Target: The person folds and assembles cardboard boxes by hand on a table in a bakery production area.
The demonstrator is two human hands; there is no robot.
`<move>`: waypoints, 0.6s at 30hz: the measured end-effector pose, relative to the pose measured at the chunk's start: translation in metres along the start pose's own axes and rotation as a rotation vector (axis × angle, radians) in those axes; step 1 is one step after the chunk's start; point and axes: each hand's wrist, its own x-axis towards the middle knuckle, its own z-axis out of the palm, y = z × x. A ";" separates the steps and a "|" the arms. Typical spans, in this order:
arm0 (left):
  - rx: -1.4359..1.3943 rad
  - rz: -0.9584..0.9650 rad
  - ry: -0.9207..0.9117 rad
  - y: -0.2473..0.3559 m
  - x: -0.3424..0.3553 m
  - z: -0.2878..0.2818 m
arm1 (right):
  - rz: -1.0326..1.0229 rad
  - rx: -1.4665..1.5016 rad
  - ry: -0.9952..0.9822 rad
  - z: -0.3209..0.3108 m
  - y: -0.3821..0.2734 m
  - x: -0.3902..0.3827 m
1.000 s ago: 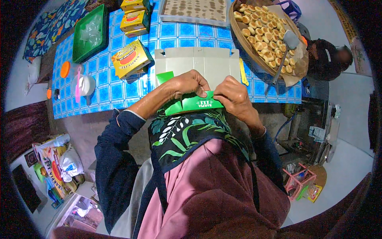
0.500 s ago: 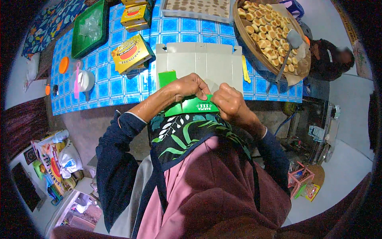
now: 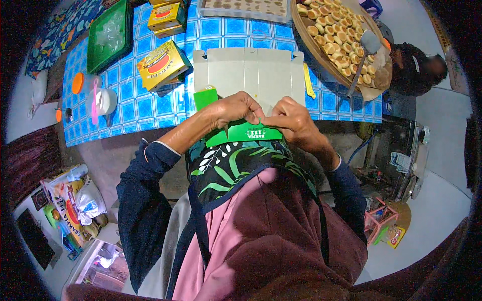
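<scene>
A green cardboard piece with white print point(image 3: 243, 132) is at the near edge of a flat, creased grey box blank point(image 3: 251, 67), above my patterned apron. My left hand point(image 3: 236, 110) grips its upper edge, thumb and fingers bent. My right hand point(image 3: 293, 123) pinches the same edge just to the right, index finger reaching toward my left thumb, other fingers curled. A green flap point(image 3: 205, 99) stands up at the left of the blank. A yellow carton point(image 3: 163, 65) lies to the left, and yellow strips point(image 3: 309, 83) lie at the right of the blank.
Blue checked table point(image 3: 135, 110) bears green trays point(image 3: 120, 40), stacked yellow cartons point(image 3: 165, 20), jars point(image 3: 104, 100) and a pale container point(image 3: 243, 12). A round bamboo tray point(image 3: 309, 52) at right holds several pastries and a metal spatula point(image 3: 370, 42). Beyond it a person in dark clothing point(image 3: 409, 70) is present.
My right hand has shifted leftward along the green card, its index finger now extended toward my left thumb. My left hand stays on the card with little movement.
</scene>
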 end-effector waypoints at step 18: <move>0.642 0.579 0.159 0.055 -0.080 0.079 | 0.795 0.301 0.204 -0.002 0.051 -0.038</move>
